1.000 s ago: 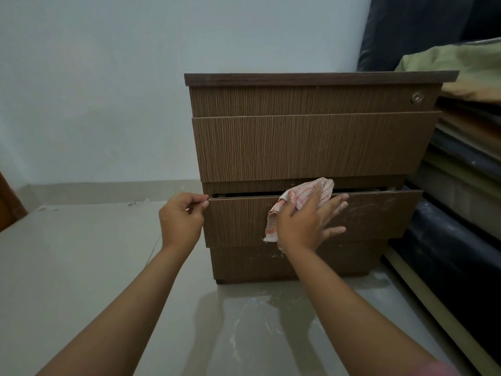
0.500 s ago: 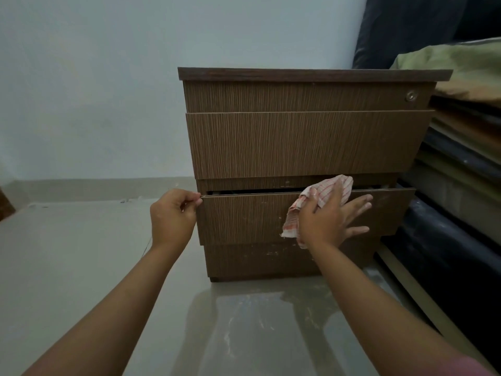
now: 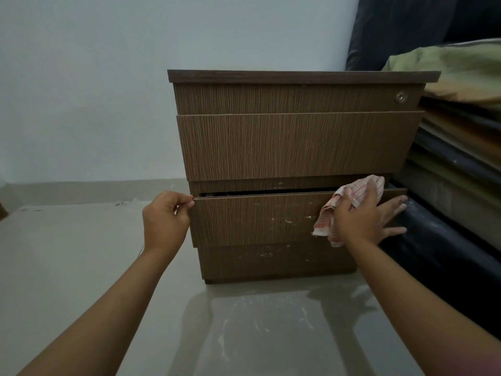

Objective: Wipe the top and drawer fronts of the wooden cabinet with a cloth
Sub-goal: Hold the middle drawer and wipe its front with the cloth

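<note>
R hand (image 3: 364, 217) pressing cloth (image 3: 349, 204) flat, fingers splayed, on lower drawer front (image 3: 252, 219); L hand (image 3: 165, 217) pinching drawer corner, bracing. Rec: overlapping strokes across white specks.

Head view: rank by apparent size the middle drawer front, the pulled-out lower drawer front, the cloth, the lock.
1. Middle drawer front, largest.
2. Lower drawer front, smaller though nearer the camera.
3. Cloth, partly under the right hand.
4. Lock, smallest.
</note>
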The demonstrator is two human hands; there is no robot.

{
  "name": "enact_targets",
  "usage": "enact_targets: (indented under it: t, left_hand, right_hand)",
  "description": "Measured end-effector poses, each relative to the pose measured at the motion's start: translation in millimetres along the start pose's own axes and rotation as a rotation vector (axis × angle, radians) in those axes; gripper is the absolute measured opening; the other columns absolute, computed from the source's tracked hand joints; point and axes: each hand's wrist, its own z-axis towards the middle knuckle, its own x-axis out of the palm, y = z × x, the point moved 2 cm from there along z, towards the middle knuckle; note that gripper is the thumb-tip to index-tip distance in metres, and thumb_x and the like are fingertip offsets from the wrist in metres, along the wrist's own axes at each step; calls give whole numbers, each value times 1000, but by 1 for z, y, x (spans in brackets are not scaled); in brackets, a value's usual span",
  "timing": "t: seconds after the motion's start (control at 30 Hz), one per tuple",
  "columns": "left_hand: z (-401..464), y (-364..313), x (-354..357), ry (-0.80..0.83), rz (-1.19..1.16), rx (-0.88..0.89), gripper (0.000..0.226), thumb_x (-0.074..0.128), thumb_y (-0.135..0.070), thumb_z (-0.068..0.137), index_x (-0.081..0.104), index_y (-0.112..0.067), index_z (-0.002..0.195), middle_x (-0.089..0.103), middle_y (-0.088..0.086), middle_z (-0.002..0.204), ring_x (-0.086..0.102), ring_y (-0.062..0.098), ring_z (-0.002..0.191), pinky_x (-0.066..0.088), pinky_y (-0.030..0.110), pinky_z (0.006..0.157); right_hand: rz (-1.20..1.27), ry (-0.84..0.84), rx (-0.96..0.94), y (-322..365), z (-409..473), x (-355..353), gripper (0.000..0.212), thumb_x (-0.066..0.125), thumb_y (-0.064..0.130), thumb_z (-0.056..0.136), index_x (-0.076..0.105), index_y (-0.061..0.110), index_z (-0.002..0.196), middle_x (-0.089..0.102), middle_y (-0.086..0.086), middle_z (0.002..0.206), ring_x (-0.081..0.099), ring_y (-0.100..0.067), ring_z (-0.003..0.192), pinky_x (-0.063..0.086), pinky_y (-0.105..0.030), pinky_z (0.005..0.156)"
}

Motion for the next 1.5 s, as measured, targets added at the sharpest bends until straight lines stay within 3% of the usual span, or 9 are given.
enact_targets:
  t: [0.67, 0.83, 0.97, 1.07, 1.17, 1.27, 1.5]
  left_hand:
    - [-1, 0, 0, -16, 8, 1, 5, 66, -3, 81, 69, -3, 83, 68, 10, 81, 60, 18, 76, 41, 13, 67]
    - [-1, -1, -1, -21, -8, 20, 5, 66, -1, 80, 69, -3, 83, 68, 11, 80, 60, 20, 75, 45, 21, 68]
    - [-1, 0, 0, -32, -18, 29, 5, 67, 1, 79, 69, -2, 82, 68, 10, 80, 59, 18, 74, 45, 16, 68]
    - [-1, 1, 0, -29, -17, 35, 5, 67, 1, 79, 69, -2, 82, 67, 9, 80, 60, 18, 74, 45, 16, 68]
    - [-1, 1, 0, -24, -11, 34, 5, 66, 0, 79, 69, -3, 83, 67, 9, 80, 59, 17, 75, 45, 15, 68]
    - [-1, 1, 0, -22, -14, 30, 5, 66, -1, 80, 68, -3, 83, 66, 8, 80, 60, 19, 75, 46, 19, 68]
    - [-1, 1, 0, -19, -29, 32, 5, 66, 0, 80, 68, -4, 83, 67, 10, 81, 61, 20, 77, 51, 30, 70]
  right_hand:
    - [87, -19, 52, -13, 11, 3, 58, 41, 48, 94, 22, 36, 147, -9, -20, 157, -9, -34, 145, -12, -61, 108]
    - [165, 11, 127, -18, 23, -5, 55, 41, 49, 94, 21, 43, 145, -3, -19, 158, -4, -34, 146, -11, -59, 110]
    - [194, 18, 153, -29, 36, -10, 55, 40, 49, 94, 17, 47, 144, 7, -17, 158, 7, -37, 145, 0, -62, 113]
    - [280, 35, 137, -35, 41, -12, 54, 38, 52, 93, 14, 50, 142, 19, -15, 154, 28, -39, 137, 21, -62, 109]
    - [348, 39, 134, -36, 42, -14, 54, 38, 48, 96, 13, 47, 144, 28, -15, 150, 39, -36, 130, 36, -49, 100]
    - [384, 25, 138, -35, 42, -13, 54, 37, 46, 98, 12, 44, 146, 30, -15, 149, 41, -34, 128, 36, -41, 91]
    - [409, -19, 142, -36, 37, -11, 56, 34, 49, 98, 9, 44, 147, 32, -19, 147, 42, -36, 127, 35, -45, 98]
